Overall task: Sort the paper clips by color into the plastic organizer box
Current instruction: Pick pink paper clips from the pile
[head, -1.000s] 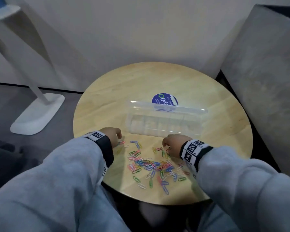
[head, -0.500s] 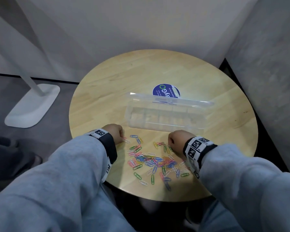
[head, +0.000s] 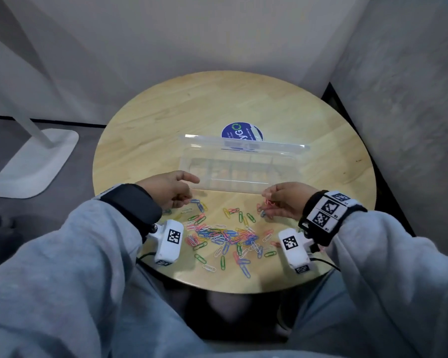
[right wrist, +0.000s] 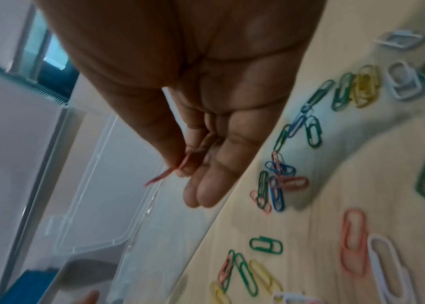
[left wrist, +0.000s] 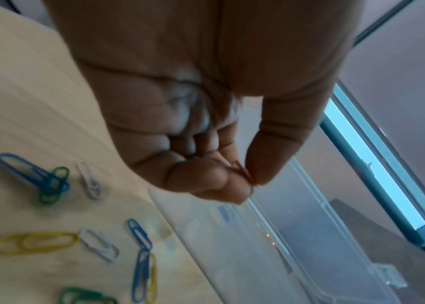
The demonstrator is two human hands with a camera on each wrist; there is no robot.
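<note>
A round wooden table (head: 145, 140) holds a clear plastic organizer box (head: 239, 166) with its lid (head: 246, 145) standing open along the far side; its row of compartments looks empty, though the plastic is too clear and blurred to be sure; behind it lies a round blue sticker (head: 239, 132), partly hidden by the lid. Nearer the person, a loose scatter of paper clips (head: 225, 235) in blue, green, yellow, pink, red and white covers the near middle of the table; some overlap, some lie alone.

The left hand (head: 170, 188) hangs just over the box's near left corner; its thumb and forefinger pinch a red clip (left wrist: 245, 174), the other fingers curled into the palm. The right hand (head: 286, 200) hangs by the near right end of the box, just above the far right edge of the scatter; its thumb and forefinger pinch a pink-red clip (right wrist: 170, 172), the remaining fingers held fairly straight and together. Both wrists wear dark bands with white camera units (head: 167, 241) bearing black-and-white markers; grey sleeves (head: 62, 267) fill the near foreground. On the floor at the far left stands a white stand base (head: 34, 161).
</note>
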